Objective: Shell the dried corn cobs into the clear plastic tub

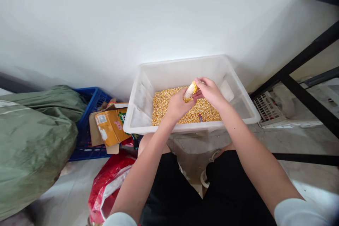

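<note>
Corn cob (190, 90) slants above the middle of a tub (182, 61), held in 2 hands. It is a stubby cylinder: pale, dry and bare along the face toward the left, studded with hard yellow grains at its upper right end. The left hand (178, 105) is closed around the lower, bare end. The right hand (209, 90) grips the grain-covered end, thumb on top and fingers curled round the far side.

The tub is cloudy, translucent plastic, a rectangle with flared walls, rounded corners and a broad, smooth lip. Loose kernels (164, 107) cover its bottom in a glossy, pebbly layer of yellow and cream. A slim dark piece (200, 117) pokes out of them near the front wall; too little shows to tell what it is.

Edges: the back lip runs close to the smooth white wall (106, 24), and the front lip passes just beyond the person's knees, below the forearms. At left, a crumpled cardboard box (112, 125) crowds the tub's side, with a blue plastic crate (91, 102) and a creased green fabric bag (37, 141) beyond, and a shiny red bag (106, 180) on the floor. At right stands a black metal frame (293, 67). Open room lies inside the tub, behind the hands and to both sides.
</note>
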### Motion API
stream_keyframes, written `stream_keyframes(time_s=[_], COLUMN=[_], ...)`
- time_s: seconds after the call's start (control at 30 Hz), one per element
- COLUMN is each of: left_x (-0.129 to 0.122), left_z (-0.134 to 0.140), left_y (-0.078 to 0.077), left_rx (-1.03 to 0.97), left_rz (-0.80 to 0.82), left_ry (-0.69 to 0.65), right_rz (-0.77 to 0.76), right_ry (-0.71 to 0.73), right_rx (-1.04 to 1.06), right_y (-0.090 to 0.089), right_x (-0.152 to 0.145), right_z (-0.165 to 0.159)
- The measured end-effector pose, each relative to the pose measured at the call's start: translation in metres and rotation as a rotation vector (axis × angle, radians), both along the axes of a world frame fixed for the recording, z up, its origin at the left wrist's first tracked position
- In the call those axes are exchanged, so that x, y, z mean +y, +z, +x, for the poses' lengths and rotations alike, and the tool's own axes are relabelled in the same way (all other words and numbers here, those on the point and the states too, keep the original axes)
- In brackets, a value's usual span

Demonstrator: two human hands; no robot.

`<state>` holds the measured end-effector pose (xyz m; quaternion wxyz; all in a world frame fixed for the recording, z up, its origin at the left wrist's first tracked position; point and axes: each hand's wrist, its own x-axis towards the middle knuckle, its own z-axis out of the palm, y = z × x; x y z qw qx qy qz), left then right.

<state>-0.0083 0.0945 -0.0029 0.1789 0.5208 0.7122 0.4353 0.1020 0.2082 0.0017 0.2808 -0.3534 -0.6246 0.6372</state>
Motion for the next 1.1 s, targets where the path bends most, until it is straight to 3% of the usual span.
stream_keyframes(time_s=[0.1, 0.27, 0.33, 0.83, 0.97, 1.03, 1.1], left_x=[0.0, 0.001, 0.001, 0.002, 0.005, 0.006, 0.006], left_z=[0.0, -0.004, -0.004, 0.001, 0.006, 0.006, 0.004], left_y=[0.001, 0.002, 0.002, -0.001, -0.001, -0.001, -0.001], left_rx=[0.033, -0.218, -0.258, -0.105, -0.082, -0.106, -0.155], left_rz=[-0.012, -0.082, -0.09, -0.09, -0.112, -0.128, -0.145], left_ry=[-0.044, -0.038, -0.044, -0.075, -0.052, -0.053, -0.046], right_rz=[-0.079, -0.142, -0.132, 0.057, 0.157, 0.15, 0.046], right_ry=[0.002, 0.229, 0.251, 0.167, 0.054, 0.037, 0.092], right_rx=[0.002, 0.061, 0.066, 0.016, -0.119, -0.137, -0.064], right_y=[0.004, 0.01, 0.01, -0.004, -0.01, -0.008, -0.004], right_x=[0.0, 0.0, 0.001, 0.0, -0.001, -0.001, -0.001], right_z=[0.001, 0.008, 0.009, 0.003, -0.001, -0.002, 0.0])
